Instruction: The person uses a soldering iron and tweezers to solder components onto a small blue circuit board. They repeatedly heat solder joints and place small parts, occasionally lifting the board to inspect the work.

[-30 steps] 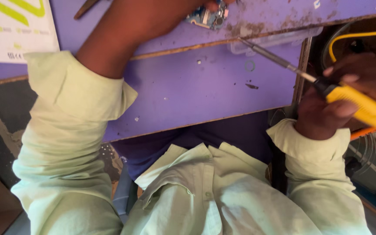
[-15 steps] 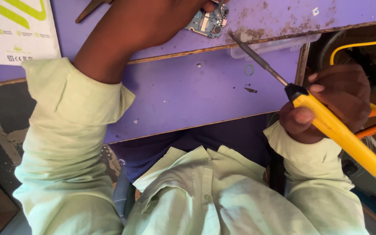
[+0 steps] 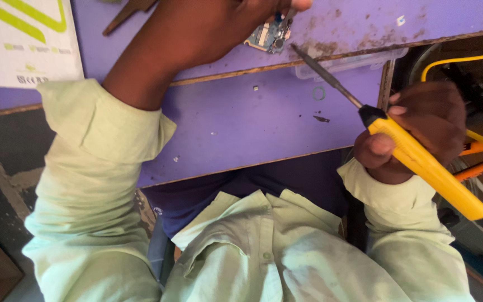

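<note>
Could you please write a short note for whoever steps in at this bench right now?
Left hand: pressed down on the small circuit board at the far edge of the purple bench.
Right hand: gripping the yellow-handled soldering iron, tip aimed at the board and just short of it, not touching.
Nearby: a white printed card at the far left, yellow cable at the right.
Done: board held, iron in hand.
Left: the tip has not yet met the board.

Bright even daylight, soft shadows, slight motion blur, sharp centre
</note>
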